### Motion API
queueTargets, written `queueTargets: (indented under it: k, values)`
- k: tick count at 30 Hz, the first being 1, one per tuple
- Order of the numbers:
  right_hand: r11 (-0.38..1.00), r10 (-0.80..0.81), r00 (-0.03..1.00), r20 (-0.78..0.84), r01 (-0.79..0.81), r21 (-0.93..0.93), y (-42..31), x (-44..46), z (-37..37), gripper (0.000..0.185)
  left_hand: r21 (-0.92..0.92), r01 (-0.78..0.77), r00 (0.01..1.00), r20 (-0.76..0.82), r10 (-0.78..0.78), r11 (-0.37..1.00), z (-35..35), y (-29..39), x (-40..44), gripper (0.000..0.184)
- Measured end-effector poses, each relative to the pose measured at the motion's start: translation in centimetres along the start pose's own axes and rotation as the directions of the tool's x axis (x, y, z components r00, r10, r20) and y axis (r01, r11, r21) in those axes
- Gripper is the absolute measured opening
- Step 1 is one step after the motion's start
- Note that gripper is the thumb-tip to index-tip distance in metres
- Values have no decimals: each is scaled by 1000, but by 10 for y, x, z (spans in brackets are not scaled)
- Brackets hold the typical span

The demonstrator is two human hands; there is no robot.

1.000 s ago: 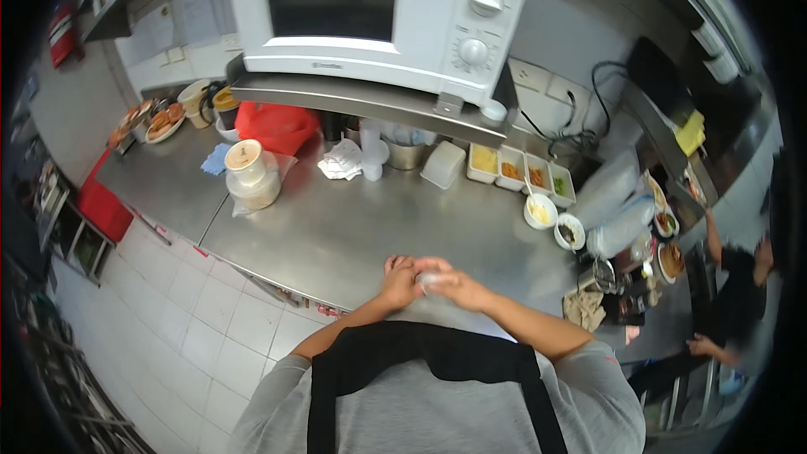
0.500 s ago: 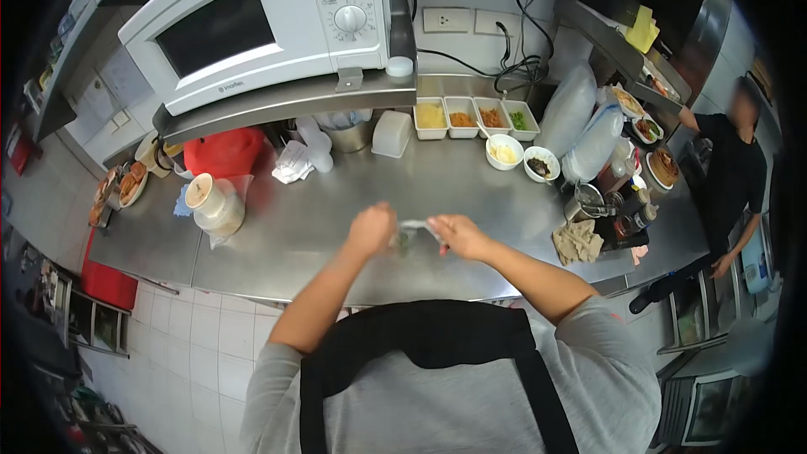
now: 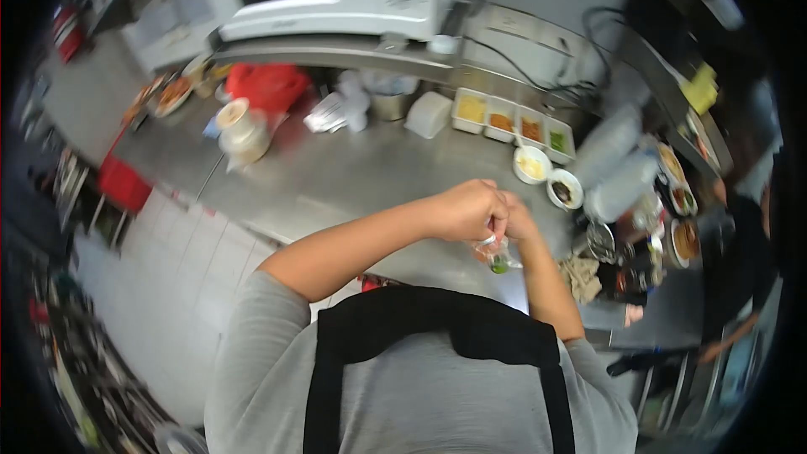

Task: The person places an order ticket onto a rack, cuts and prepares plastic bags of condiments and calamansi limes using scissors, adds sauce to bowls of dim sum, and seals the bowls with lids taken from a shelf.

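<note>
Plastic bag, small and clear with something green inside, hangs from the left hand, which pinches it over the front of a stainless-steel counter. The right hand is just beside, partly hidden; its grip cannot be told. Farther back stand four white food tubs.

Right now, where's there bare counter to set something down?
The broadest bare steel counter lies beyond your left forearm, between the stacked tubs and white bowls. A smaller patch sits bordered by your right forearm, those bowls and the beige cloth. Plastic bags and a metal cup crowd the right end; your left hand, right hand and clear bag occupy the front.
</note>
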State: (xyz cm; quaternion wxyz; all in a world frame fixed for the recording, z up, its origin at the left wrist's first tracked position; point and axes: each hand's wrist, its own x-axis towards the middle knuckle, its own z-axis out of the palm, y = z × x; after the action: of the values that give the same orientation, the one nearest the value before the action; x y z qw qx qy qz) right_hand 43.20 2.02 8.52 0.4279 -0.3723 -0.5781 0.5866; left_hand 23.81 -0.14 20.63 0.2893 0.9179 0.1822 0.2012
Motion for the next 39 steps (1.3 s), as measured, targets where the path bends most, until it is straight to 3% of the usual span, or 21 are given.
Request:
queueTargets:
  k: [1, 3, 4, 7, 9, 12, 14, 15, 17, 18, 19, 20, 22, 26, 29, 32, 35, 38, 39]
  values:
    - [986, -36, 995, 88, 50, -160, -16, -1, -7, 11, 79, 11, 997, -71, -6, 997, 10, -12, -7, 9]
    - [907, -56, 998, 19, 59, -417, -30, -9, -1, 12, 185, 72, 981, -189, -36, 980, 31, -44, -22, 8]
    - [844, -86, 996, -24, 61, -533, -29, -14, 2, 13, 118, 130, 952, -293, -91, 985, 42, -57, -29, 8]
    - [902, -71, 994, -84, 28, -430, 6, -20, 17, 16, -141, 261, 814, -500, -296, 955, 77, -83, -42, 8]
    - [958, 134, 987, -89, -152, -245, 21, -21, 23, 19, -369, 339, 698, -518, -494, 866, 104, -82, -44, 8]
    - [933, 359, 932, -54, -358, 30, 27, -29, 23, 22, -127, 348, 673, -656, -342, 929, 122, -69, -48, 7]
    - [845, 493, 870, -20, -472, 252, 25, -32, 19, 21, 82, 287, 687, -712, -145, 954, 129, -74, -47, 10]
    - [823, 489, 872, 3, -463, 330, 19, -36, 19, 20, 184, 249, 694, -719, -42, 951, 131, -76, -45, 11]
    - [763, 474, 880, 34, -429, 484, 1, -43, 23, 21, 195, 295, 653, -756, -49, 935, 126, -75, -40, 14]
    - [856, 345, 935, -83, -277, 436, -3, -46, 25, 19, 198, 317, 631, -775, -50, 928, 123, -73, -36, 15]
    - [925, 200, 961, -191, -121, 360, -6, -47, 27, 18, -63, 329, 518, -822, -236, 942, 122, -69, -30, 12]
    - [964, 42, 958, -284, 35, 263, -10, -50, 31, 17, -281, 274, 452, -807, -381, 920, 122, -70, -22, 11]
    - [986, -126, 952, -280, 150, 67, -21, -59, 43, 18, -662, 130, 351, -666, -658, 738, 123, -71, -7, 9]
    - [913, -371, 859, -354, 267, -308, 1, -53, 57, 28, -794, -107, 349, -593, -726, 598, 134, -61, 15, 8]
    - [793, -539, 733, -414, 277, -543, 13, -53, 56, 35, -891, -95, 343, -448, -826, 444, 144, -69, 23, 15]
    - [794, -521, 707, -478, 195, -576, 8, -63, 51, 41, -938, 37, 341, -313, -886, 345, 153, -60, 24, 21]
    - [711, -564, 688, -458, 122, -692, 15, -68, 49, 46, -990, -4, 392, -134, -910, 144, 155, -47, 27, 23]
    - [710, -527, 695, -489, 44, -703, 19, -69, 51, 48, -999, 8, 409, -40, -912, 47, 158, -49, 24, 24]
    - [683, -536, 692, -484, 19, -730, 18, -69, 52, 51, -995, 94, 430, 16, -903, 27, 156, -49, 20, 30]
